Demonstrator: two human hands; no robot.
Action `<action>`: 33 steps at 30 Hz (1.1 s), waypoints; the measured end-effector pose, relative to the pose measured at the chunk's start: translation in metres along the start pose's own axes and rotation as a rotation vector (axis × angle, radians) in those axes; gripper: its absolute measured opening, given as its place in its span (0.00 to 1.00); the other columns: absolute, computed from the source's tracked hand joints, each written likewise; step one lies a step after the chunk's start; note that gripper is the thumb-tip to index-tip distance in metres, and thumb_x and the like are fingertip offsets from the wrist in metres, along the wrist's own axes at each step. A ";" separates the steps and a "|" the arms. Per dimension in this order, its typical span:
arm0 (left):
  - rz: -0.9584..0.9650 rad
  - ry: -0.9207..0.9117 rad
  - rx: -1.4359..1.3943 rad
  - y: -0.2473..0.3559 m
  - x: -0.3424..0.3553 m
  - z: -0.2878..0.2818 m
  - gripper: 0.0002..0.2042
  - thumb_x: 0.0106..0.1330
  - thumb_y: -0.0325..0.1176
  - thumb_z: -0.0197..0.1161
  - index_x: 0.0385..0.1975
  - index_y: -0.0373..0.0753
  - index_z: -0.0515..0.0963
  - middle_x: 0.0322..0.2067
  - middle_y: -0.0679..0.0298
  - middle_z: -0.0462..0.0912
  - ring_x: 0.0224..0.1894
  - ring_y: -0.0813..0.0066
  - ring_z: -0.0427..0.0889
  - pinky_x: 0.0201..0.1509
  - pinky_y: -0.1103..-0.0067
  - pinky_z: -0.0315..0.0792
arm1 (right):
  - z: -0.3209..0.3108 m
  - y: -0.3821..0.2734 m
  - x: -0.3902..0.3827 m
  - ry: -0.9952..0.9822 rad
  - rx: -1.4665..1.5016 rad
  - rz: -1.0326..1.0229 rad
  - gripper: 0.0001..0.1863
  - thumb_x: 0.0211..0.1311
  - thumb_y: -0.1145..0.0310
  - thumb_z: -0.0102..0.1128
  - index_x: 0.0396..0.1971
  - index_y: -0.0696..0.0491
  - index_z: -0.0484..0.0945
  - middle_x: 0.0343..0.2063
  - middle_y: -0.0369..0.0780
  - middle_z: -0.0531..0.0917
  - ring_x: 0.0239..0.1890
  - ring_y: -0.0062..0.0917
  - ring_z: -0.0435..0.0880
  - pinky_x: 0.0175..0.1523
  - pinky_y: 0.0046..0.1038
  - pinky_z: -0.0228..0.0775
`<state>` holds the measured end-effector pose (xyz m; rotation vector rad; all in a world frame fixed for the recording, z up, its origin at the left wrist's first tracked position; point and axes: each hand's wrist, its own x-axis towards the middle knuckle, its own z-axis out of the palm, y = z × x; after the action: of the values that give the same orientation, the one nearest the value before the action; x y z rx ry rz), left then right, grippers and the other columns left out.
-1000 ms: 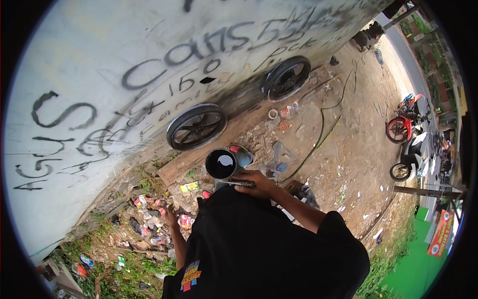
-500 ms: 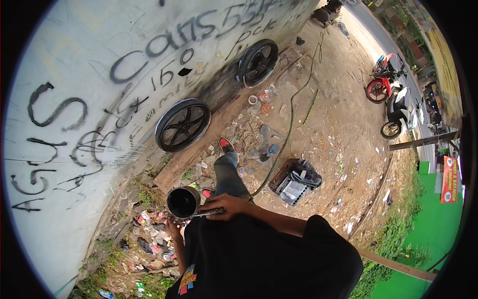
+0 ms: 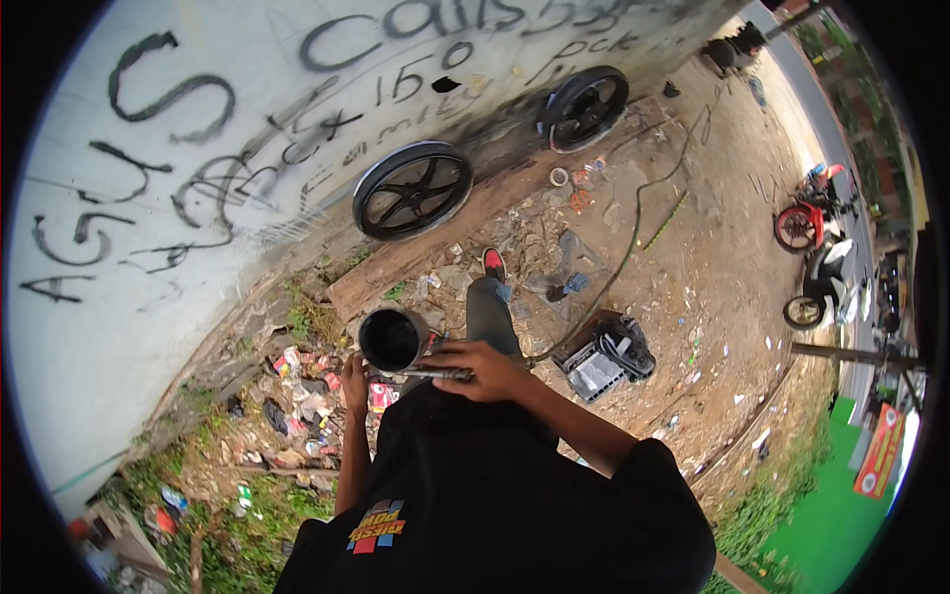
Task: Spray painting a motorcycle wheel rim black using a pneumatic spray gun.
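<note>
A spray gun (image 3: 443, 373) with a round dark cup (image 3: 390, 340) on it is held low in front of my body. The cup's mouth faces up and its inside looks black. My right hand (image 3: 483, 370) is closed round the gun's metal body, with the thumb side toward the cup. Beside the cup's near left edge is my left hand (image 3: 355, 387); its fingertips are partly hidden there, so I cannot tell whether they grip the gun. Ahead, two black spoked wheels, a nearer wheel (image 3: 414, 190) and a farther wheel (image 3: 586, 109), lean against the painted wall (image 3: 247, 59).
A green hose (image 3: 625, 243) runs over the dirt from near my right hand. A crate (image 3: 597, 373) with dark parts sits to the right. A wooden plank (image 3: 376, 277) lies along the wall. Litter (image 3: 307, 396) covers the ground at left. Parked motorbikes (image 3: 821, 282) stand far right.
The view has turned, so wall and wheels sit farther right and higher. My left hand has come up beside the cup's left edge. My right hand keeps hold of the spray gun.
</note>
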<state>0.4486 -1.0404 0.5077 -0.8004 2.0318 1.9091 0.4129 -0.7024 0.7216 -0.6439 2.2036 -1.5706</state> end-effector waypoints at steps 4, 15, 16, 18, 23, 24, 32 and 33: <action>-0.024 -0.072 0.075 0.018 -0.008 0.024 0.25 0.82 0.50 0.50 0.59 0.34 0.81 0.55 0.57 0.86 0.46 0.67 0.86 0.42 0.73 0.82 | -0.050 0.018 0.001 0.178 0.095 0.087 0.21 0.67 0.69 0.69 0.59 0.56 0.84 0.54 0.49 0.86 0.56 0.42 0.87 0.60 0.39 0.78; -0.226 -0.216 0.134 -0.018 0.031 0.153 0.24 0.83 0.50 0.50 0.58 0.34 0.81 0.52 0.60 0.87 0.47 0.70 0.87 0.43 0.73 0.83 | -0.138 0.227 0.044 0.341 0.140 0.123 0.22 0.70 0.71 0.67 0.63 0.56 0.82 0.50 0.46 0.85 0.52 0.33 0.80 0.60 0.32 0.70; -0.222 -0.237 0.138 -0.017 0.041 0.173 0.24 0.83 0.51 0.49 0.58 0.34 0.81 0.51 0.60 0.87 0.47 0.71 0.87 0.44 0.73 0.82 | -0.141 0.250 0.051 0.323 0.264 0.164 0.23 0.72 0.70 0.66 0.64 0.56 0.80 0.53 0.46 0.85 0.54 0.30 0.81 0.61 0.32 0.71; -0.172 -0.344 0.101 -0.040 0.089 0.214 0.21 0.85 0.46 0.50 0.59 0.36 0.81 0.50 0.62 0.87 0.47 0.72 0.87 0.49 0.73 0.81 | -0.145 0.295 0.069 0.308 0.373 0.277 0.22 0.74 0.70 0.64 0.65 0.57 0.79 0.52 0.44 0.86 0.55 0.26 0.82 0.63 0.31 0.71; -0.042 -0.651 0.054 -0.103 0.210 0.324 0.17 0.85 0.41 0.51 0.63 0.40 0.78 0.54 0.64 0.85 0.54 0.74 0.83 0.58 0.73 0.77 | -0.140 0.408 0.115 0.275 0.316 0.326 0.24 0.76 0.71 0.61 0.68 0.58 0.75 0.47 0.41 0.87 0.54 0.23 0.83 0.63 0.29 0.71; 0.011 -0.695 0.003 -0.112 0.236 0.345 0.17 0.85 0.40 0.51 0.65 0.41 0.77 0.56 0.64 0.84 0.56 0.73 0.82 0.61 0.73 0.76 | -0.135 0.427 0.128 0.292 0.282 0.289 0.24 0.77 0.71 0.60 0.69 0.58 0.74 0.46 0.40 0.88 0.53 0.23 0.84 0.63 0.29 0.71; 0.312 -1.097 -0.248 -0.148 0.377 0.415 0.20 0.86 0.37 0.49 0.72 0.37 0.67 0.62 0.59 0.80 0.66 0.71 0.76 0.71 0.73 0.69 | -0.107 0.541 0.185 0.539 0.090 0.018 0.28 0.78 0.67 0.58 0.72 0.61 0.68 0.47 0.44 0.85 0.50 0.27 0.85 0.63 0.30 0.72; 0.317 -1.127 -0.311 -0.157 0.390 0.419 0.21 0.86 0.37 0.49 0.73 0.34 0.65 0.63 0.58 0.78 0.67 0.72 0.75 0.73 0.73 0.67 | -0.104 0.548 0.192 0.575 0.073 -0.040 0.28 0.78 0.67 0.57 0.73 0.62 0.67 0.47 0.44 0.84 0.49 0.27 0.85 0.63 0.31 0.72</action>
<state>0.1330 -0.7190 0.1218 0.5415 1.1860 2.0978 0.1123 -0.5740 0.2306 -0.2262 2.5129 -2.0427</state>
